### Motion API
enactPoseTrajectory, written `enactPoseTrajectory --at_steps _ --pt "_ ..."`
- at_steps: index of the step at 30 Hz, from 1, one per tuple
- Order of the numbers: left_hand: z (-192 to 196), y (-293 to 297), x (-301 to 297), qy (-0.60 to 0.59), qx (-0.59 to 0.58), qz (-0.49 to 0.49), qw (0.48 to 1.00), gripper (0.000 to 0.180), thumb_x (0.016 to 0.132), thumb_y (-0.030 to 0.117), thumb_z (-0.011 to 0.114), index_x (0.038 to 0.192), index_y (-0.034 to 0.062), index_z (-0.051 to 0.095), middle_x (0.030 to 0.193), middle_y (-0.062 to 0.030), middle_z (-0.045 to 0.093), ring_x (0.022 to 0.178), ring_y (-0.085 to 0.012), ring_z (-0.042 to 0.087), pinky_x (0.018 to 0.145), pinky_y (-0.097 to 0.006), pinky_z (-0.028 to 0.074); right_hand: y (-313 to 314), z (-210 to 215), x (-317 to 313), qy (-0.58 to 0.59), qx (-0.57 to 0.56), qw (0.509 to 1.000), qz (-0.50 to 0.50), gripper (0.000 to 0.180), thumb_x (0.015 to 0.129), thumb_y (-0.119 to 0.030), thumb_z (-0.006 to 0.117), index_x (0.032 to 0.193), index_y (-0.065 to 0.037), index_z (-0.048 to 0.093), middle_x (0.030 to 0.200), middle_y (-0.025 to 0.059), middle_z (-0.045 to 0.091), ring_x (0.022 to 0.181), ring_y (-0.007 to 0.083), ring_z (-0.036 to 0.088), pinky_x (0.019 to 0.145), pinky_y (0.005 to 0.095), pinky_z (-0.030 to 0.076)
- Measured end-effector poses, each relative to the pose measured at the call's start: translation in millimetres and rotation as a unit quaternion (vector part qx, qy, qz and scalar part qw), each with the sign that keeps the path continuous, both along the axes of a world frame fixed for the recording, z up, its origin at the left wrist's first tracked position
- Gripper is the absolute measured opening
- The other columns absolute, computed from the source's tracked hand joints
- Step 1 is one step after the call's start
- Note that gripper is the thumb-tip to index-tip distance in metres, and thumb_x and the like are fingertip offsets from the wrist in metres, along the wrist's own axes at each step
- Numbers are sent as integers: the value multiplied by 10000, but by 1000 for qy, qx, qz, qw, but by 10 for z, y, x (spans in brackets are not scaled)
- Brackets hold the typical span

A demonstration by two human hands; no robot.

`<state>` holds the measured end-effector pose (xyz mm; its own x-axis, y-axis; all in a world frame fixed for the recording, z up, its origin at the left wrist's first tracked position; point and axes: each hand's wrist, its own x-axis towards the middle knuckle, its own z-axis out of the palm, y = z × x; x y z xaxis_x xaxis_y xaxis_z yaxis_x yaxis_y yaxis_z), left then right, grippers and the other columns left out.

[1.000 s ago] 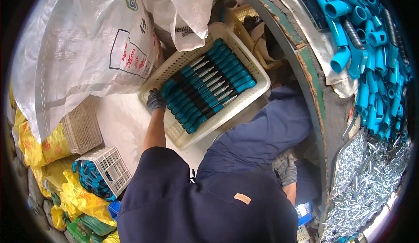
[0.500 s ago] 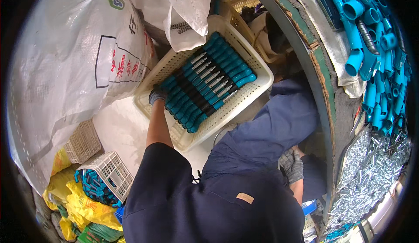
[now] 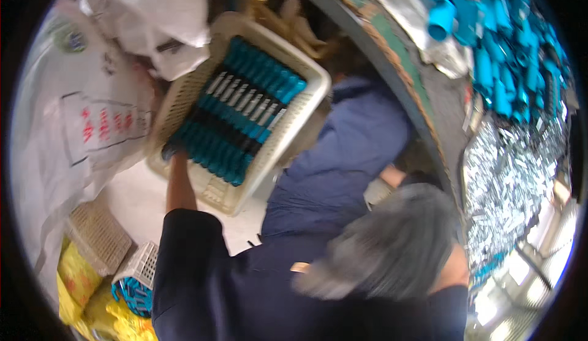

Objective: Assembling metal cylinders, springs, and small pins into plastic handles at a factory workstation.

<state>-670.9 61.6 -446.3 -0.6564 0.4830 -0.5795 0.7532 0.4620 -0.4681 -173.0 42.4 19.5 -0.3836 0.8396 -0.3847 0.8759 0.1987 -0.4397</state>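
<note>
Left hand point(image 3: 176, 150), dark glove: reaches down to the lower-left corner of a cream perforated crate point(image 3: 184, 99), right beside the near ends of the teal-handled tools point(image 3: 236, 105). Fingers mostly hidden and smeared; cannot tell whether spread, pressed together, or pinching rim or handle.

Tools: lie side by side inside the crate in a slanting row, with teal at both ends, black bands and bright silver shafts between. Crate: sits askew in the view, next to a pale surface point(image 3: 135, 188).

Right hand point(image 3: 386, 243), grey glove: hovers in front of the dark top point(image 3: 257, 304), large in view, apart from the crate. Heavy blur; cannot tell whether fingers spread or pressed together, nor whether pinching anything.

Surroundings: left of the crate, a white sack with red markings point(image 3: 110, 114); above that, a second white sack point(image 3: 147, 16). Right of the crate, a navy trouser leg point(image 3: 337, 145). Past the curved bench edge point(image 3: 398, 65), heaped teal tubular parts point(image 3: 514, 53) above a pile of small shiny metal pieces point(image 3: 502, 181). Lower left, a beige basket point(image 3: 98, 237), near yellow bags point(image 3: 79, 270)
</note>
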Motion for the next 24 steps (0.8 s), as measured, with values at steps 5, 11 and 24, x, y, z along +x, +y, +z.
enactPoseTrajectory --at_steps 5,11,24 --pt "213 162 238 -44 58 -67 995 359 889 306 486 1181 151 627 1233 -75 611 1128 -259 590 881 -385 493 -91 88 -925 21 -49 998 -18 329 810 -398 633 993 -125 650 900 80 626 813 240 583 736 404 444" --pt "-459 -2 3 -174 205 -262 927 343 829 168 543 1149 67 618 1209 -132 602 1092 -309 586 900 -394 469 -84 339 -377 187 -95 976 63 316 844 -388 595 1005 -122 649 930 57 627 866 223 580 787 381 441" --pt "-426 58 -461 -137 90 -365 916 445 862 385 521 1164 71 613 1240 -155 582 1150 -304 558 916 -415 470 -708 674 -1029 307 -24 949 -71 379 899 -381 542 1183 -134 583 1175 59 582 1169 238 492 996 364 360"
